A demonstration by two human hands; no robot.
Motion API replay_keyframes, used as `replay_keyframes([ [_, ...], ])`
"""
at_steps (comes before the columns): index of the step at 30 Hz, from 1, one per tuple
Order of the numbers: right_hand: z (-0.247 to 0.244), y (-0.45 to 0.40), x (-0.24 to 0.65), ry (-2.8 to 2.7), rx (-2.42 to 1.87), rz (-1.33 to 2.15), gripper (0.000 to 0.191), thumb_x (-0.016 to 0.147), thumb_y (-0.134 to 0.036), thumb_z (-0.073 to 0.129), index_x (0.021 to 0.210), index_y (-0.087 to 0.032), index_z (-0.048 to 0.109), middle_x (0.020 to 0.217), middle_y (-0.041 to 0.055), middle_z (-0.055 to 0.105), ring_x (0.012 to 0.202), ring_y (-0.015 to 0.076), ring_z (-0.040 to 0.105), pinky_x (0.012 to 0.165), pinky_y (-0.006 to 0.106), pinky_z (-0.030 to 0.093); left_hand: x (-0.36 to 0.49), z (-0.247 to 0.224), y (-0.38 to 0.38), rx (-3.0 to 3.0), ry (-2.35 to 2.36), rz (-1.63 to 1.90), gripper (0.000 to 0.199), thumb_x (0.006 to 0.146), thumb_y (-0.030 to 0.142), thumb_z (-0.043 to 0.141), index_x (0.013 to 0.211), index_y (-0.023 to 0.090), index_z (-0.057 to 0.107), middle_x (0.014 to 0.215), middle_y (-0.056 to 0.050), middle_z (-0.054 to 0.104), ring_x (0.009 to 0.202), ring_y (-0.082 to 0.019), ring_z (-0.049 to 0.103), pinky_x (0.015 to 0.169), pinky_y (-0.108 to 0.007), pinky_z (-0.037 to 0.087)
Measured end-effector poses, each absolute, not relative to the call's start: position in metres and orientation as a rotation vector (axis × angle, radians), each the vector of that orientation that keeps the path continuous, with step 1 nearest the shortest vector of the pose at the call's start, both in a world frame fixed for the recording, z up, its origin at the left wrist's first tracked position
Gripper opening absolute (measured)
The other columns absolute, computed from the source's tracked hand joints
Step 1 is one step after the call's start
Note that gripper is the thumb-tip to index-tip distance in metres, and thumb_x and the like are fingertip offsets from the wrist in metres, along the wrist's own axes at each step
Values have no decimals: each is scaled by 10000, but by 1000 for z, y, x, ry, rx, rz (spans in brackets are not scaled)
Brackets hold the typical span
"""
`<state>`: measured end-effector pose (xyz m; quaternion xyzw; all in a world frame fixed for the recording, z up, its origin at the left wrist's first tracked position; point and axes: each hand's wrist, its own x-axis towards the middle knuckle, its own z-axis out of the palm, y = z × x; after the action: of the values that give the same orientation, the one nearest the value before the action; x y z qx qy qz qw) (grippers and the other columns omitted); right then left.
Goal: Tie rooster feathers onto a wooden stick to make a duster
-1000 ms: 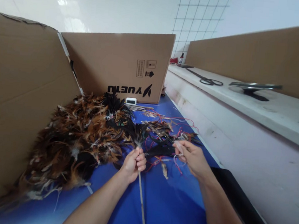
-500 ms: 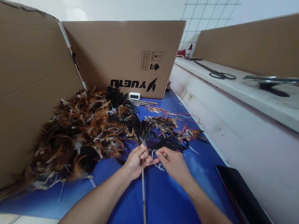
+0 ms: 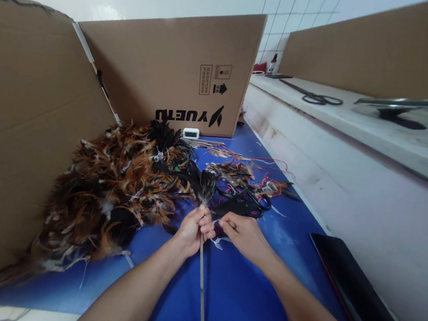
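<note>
Dark feathers (image 3: pixel 203 183) fan out at the top of a thin pale stick (image 3: pixel 202 285) that runs down to the bottom edge. My left hand (image 3: pixel 194 231) is closed around the stick just below the feathers. A thin whitish strip (image 3: pixel 218 241) hangs at the left fingers, and part of it stretches across to the right hand. My right hand (image 3: pixel 246 236) pinches that strip between thumb and forefinger, close beside the left. Behind the hands lie black-handled scissors (image 3: pixel 261 203) among dark feathers.
A big heap of brown and black feather bunches (image 3: pixel 120 187) covers the left of the blue table (image 3: pixel 246 295). Cardboard panels (image 3: pixel 143 68) stand behind and left. Loose sticks, red string (image 3: pixel 280 184) and a small white display (image 3: pixel 191 133) lie farther back. A black flat object (image 3: pixel 356 290) rests at right.
The strip, looped at my right fingers before, is now drawn straighter between both hands. My left hand still grips the stick. The view has shifted slightly.
</note>
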<state>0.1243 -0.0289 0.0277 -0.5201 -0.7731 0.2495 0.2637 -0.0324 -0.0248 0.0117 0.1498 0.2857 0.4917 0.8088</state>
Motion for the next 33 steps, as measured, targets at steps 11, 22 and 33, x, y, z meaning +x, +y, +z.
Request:
replay_keyframes([
  [11,32,-33,130,-1941,-1142,342,164,748,-92,477,807,-211,573,889,43,592,879,194,563,793,350,455,-34,15,-23,135,454,1122,199,893,244,470,730,130,467,514,78,259,395,-36,273,378,-148,260],
  [22,42,-48,121,-2121,-829,338,244,741,-61,532,935,-208,532,975,68,565,949,216,526,820,399,434,-36,19,-24,57,422,1136,226,915,247,422,724,132,459,523,77,232,400,-34,270,373,-131,262],
  [33,32,-48,109,-2263,-899,183,139,775,-153,560,893,-203,616,969,71,601,940,224,526,810,397,410,-35,24,-24,19,464,1121,258,927,273,389,717,138,455,526,75,217,383,-34,227,353,-128,248],
])
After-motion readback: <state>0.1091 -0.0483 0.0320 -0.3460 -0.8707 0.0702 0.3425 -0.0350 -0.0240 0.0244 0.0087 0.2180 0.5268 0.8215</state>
